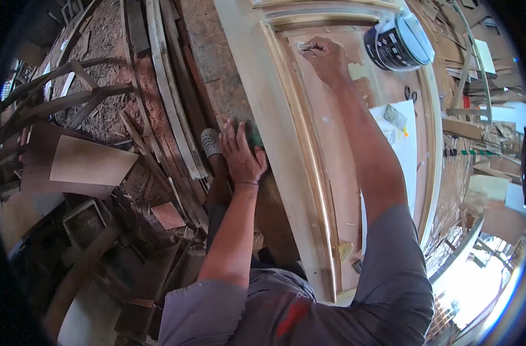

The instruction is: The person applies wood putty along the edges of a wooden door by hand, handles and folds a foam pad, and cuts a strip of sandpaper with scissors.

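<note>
A wooden door with raised mouldings [297,124] lies flat across a bench [225,75]. My right hand [326,57] is closed at the far left corner of its recessed panel [332,150]. A whitish bit shows at the fingertips, too small to name. My left hand [238,155] lies flat on the bench left of the door, fingers stretched out, holding nothing. Right of my right hand stands a bucket with a dark label [384,49]. A wet-looking pale patch [364,75] marks the panel beside the hand.
On the panel lie a white sheet [410,155] with a greenish block [395,117], a pair of scissors [410,93] and a yellowish sponge-like piece [345,251]. Long timber strips [171,92] lie left of the bench. Wood scraps and boards [93,160] cover the floor.
</note>
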`<state>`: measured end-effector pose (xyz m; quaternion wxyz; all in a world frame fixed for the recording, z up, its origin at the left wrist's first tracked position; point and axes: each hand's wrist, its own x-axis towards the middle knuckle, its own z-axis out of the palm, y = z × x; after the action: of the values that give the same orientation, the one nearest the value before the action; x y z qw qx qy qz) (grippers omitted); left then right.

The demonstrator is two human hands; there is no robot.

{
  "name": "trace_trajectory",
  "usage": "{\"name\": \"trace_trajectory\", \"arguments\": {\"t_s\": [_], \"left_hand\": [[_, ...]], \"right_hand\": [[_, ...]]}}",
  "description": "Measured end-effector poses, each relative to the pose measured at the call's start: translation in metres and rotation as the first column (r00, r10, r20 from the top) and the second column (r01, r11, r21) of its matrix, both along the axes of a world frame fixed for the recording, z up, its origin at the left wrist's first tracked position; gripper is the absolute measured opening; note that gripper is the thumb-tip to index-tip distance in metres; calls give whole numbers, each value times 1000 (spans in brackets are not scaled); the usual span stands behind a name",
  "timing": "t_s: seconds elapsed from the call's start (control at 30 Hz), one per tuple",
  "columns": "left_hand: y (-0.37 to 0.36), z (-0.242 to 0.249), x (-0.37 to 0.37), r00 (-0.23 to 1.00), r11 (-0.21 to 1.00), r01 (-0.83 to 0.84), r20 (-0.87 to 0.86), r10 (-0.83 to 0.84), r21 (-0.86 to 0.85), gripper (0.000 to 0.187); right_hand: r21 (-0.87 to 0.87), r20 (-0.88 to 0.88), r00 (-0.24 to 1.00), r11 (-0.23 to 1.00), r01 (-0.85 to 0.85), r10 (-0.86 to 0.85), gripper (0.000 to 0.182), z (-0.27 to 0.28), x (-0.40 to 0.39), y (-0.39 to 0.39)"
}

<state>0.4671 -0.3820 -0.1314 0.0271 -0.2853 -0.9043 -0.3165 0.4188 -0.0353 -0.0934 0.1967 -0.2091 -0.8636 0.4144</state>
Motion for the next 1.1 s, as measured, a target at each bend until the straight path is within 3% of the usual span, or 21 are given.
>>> {"name": "trace_trajectory", "arguments": {"t_s": [0.07, 0.17, 0.37, 0.47, 0.57, 0.67, 0.77, 0.87, 0.97, 1.1], "left_hand": [[0, 1, -1, 1000, 1000, -2, 5, 2, 5, 73], [1, 1, -1, 999, 1000, -15, 39, 15, -8, 75], [0, 1, -2, 998, 1000, -15, 63, 17, -28, 77], [1, 1, 0, 998, 999, -15, 67, 17, -29, 77], [1, 1, -2, 999, 1000, -15, 52, 16, -15, 77], [2, -1, -2, 999, 1000, -18, 39, 18, -10, 76], [1, 0, 0, 999, 999, -22, 47, 23, -32, 76], [1, 5, -1, 998, 998, -19, 51, 22, -51, 76], [1, 4, -1, 999, 999, -14, 51, 16, -47, 75], [1, 5, -2, 998, 999, -10, 53, 13, -52, 75]], "right_hand": [[294, 15, 998, 953, -69, 68, 16, 1, -20, 5], [524, 77, 987, 836, -161, 141, 19, 10, -34, 3], [673, 229, 930, 643, -364, 287, 21, 27, -30, 12], [752, 324, 892, 485, -446, 316, 18, 35, -28, 11], [789, 308, 907, 455, -412, 288, 14, 34, -17, 9], [703, 370, 899, 562, -436, 235, 18, 46, -9, 15], [539, 361, 926, 787, -300, 106, 41, 57, -16, 12], [375, 533, 843, 872, -315, 75, 60, 75, -32, -5], [361, 725, 684, 798, -482, 85, 71, 92, -48, -20], [394, 826, 564, 703, -592, 12, 68, 87, -52, -29]]}}
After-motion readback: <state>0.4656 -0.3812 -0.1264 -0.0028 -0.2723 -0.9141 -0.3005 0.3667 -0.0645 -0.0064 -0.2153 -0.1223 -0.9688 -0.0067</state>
